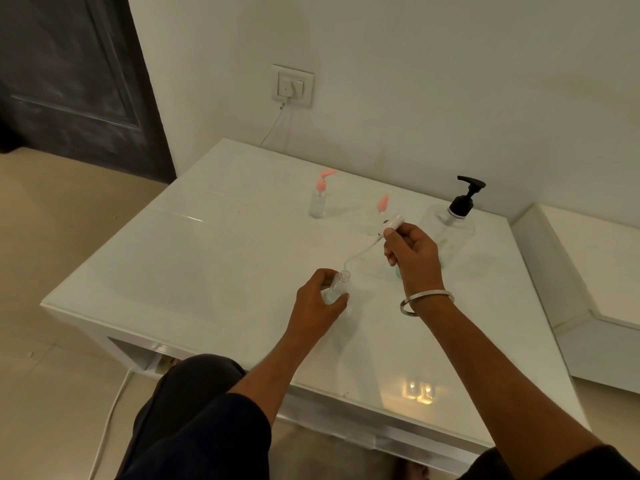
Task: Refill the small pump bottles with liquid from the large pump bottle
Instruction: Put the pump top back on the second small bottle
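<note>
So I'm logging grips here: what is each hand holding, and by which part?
Left hand grips the open small bottle around its body. Right hand pinches the removed white pump head near its collar.

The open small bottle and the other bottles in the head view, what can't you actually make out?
- Open small bottle: fill level; left hand covers its body.
- Second pink-pump bottle: clear body too faint; right hand and white pump overlap it.
- Large pump bottle: liquid level unclear, glare.

On the glossy white desk, the large clear pump bottle with a black pump stands near the far right corner; two small clear bottles with pink pumps stand left of it, along the far edge.
</note>
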